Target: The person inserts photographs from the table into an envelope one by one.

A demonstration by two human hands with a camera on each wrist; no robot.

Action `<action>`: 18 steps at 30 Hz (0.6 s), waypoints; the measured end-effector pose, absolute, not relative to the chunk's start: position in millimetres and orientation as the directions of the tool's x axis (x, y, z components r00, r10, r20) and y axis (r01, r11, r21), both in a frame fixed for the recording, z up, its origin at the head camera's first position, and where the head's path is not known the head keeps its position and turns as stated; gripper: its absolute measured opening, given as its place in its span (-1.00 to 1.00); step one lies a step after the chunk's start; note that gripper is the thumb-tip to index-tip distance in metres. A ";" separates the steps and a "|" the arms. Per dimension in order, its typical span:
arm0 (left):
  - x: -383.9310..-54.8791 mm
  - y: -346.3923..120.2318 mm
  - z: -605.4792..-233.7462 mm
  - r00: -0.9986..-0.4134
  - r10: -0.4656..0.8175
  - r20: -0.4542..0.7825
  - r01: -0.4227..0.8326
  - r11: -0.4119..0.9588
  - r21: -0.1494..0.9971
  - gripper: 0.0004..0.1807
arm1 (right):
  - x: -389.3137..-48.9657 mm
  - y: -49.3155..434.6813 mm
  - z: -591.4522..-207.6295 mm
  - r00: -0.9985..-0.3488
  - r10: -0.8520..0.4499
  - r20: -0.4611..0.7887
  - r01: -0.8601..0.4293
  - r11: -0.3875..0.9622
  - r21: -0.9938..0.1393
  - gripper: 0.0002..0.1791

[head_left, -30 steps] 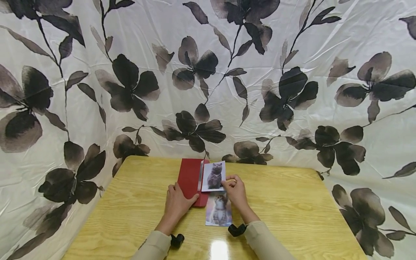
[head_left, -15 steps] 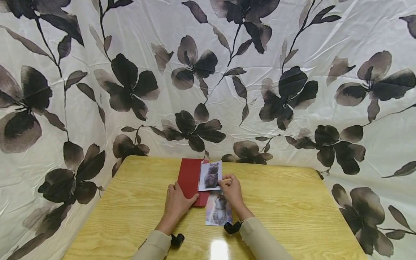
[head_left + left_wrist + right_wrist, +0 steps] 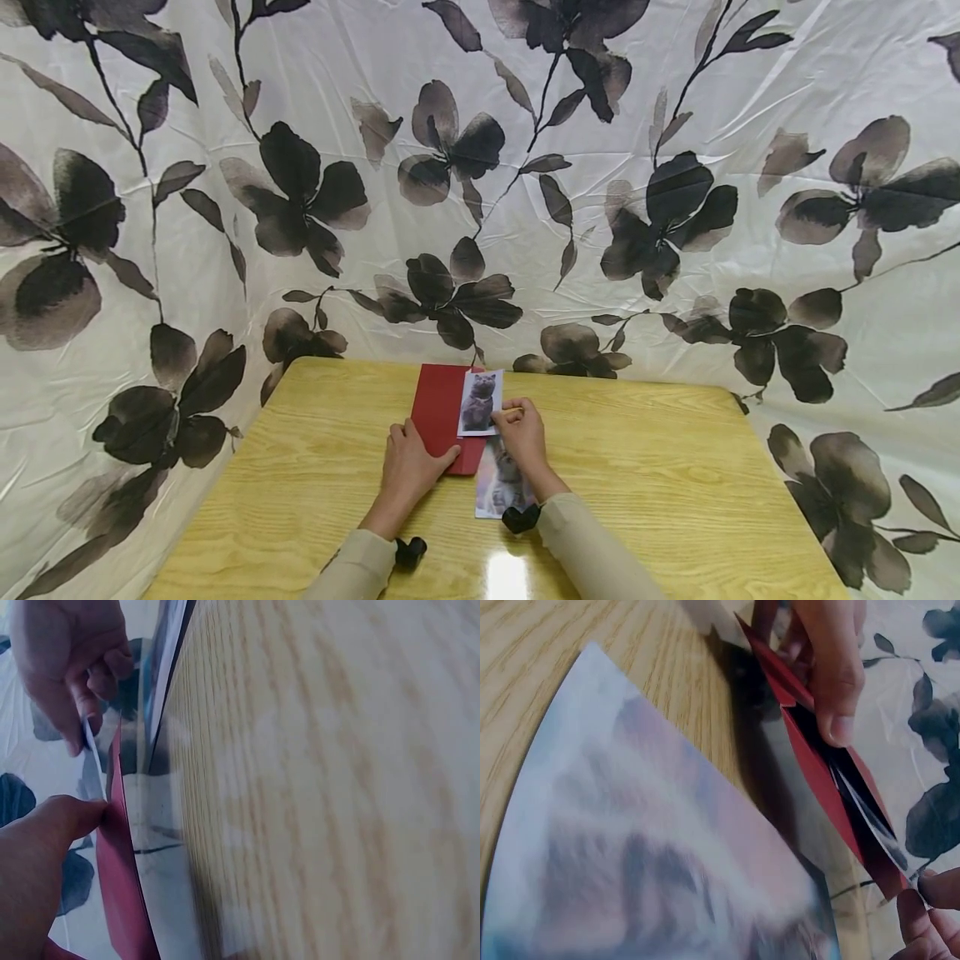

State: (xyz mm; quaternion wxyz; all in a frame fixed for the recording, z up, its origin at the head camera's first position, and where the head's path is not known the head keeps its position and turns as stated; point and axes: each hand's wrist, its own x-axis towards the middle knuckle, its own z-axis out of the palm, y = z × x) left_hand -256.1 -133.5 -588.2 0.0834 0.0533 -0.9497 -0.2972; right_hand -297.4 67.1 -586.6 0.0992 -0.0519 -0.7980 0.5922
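Note:
A red paper envelope (image 3: 438,412) lies near the far side of the wooden table. My left hand (image 3: 411,463) grips its near end, and the thumb lies at the parted opening in the right wrist view. With thumb and fingertips my right hand (image 3: 522,433) pinches the right edge of a grey cat photo (image 3: 478,400). The photo's left part is inside the envelope's opening, hidden by the red paper. In the right wrist view the photo's bent edge (image 3: 870,814) shows between the red sides. A kitten photo (image 3: 495,487) lies below, partly covered by my right hand and wrist.
The yellow wooden table (image 3: 675,483) extends to both sides of the hands. A white cloth (image 3: 555,275) with dark flowers hangs right behind its far edge. A black camera (image 3: 410,553) sits on the left wrist, another camera (image 3: 521,518) on the right.
My right hand has moved left with the grey cat photo, and more of the photo is now inside the red envelope. My left hand has stayed in place.

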 end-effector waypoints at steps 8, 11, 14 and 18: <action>-258.2 -134.1 -589.3 -0.979 -0.151 0.134 -0.049 0.821 0.568 0.15 | -301.8 59.0 -587.1 -0.966 0.229 0.119 -0.036 0.338 -0.940 -0.68; -259.1 -134.1 -589.3 -0.980 -0.151 0.129 -0.052 0.821 0.569 0.16 | -303.7 56.5 -589.8 -0.962 0.242 0.130 -0.039 0.350 -0.936 -0.70; -259.3 -134.4 -589.0 -0.981 -0.150 0.123 -0.054 0.821 0.568 0.16 | -304.7 52.7 -592.0 -0.957 0.256 0.140 -0.038 0.367 -0.930 -0.72; -258.1 -135.3 -589.0 -0.983 -0.148 0.109 -0.060 0.821 0.568 0.18 | -305.6 47.1 -593.4 -0.955 0.270 0.127 -0.010 0.396 -0.918 -0.74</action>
